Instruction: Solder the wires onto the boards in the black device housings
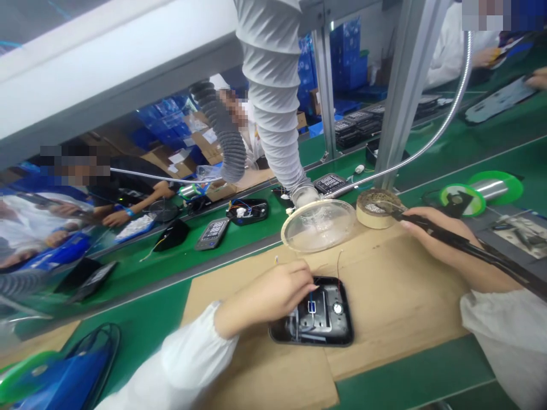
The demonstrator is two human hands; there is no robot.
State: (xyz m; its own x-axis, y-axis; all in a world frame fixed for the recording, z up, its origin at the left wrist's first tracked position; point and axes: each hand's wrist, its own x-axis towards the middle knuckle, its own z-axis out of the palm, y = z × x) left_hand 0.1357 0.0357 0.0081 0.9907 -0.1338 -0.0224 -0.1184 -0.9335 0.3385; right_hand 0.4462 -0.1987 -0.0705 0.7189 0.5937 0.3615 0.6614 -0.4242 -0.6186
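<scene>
My left hand (273, 293) rests on a black open device housing (316, 313) lying on a brown cardboard sheet (384, 296); its fingers are pinched together at thin wires over the circuit parts inside. My right hand (436, 239) is closed round a black soldering iron (465, 245), whose tip reaches into a round tin of tip cleaner (378, 208) at the far edge of the cardboard.
A clear round fume hood (318, 225) on a white ribbed hose (273, 97) hangs just beyond the housing. Green solder spools (464, 199) lie right. Black device parts (248, 210) ride the green belt (141, 267). Other people work across and at far right.
</scene>
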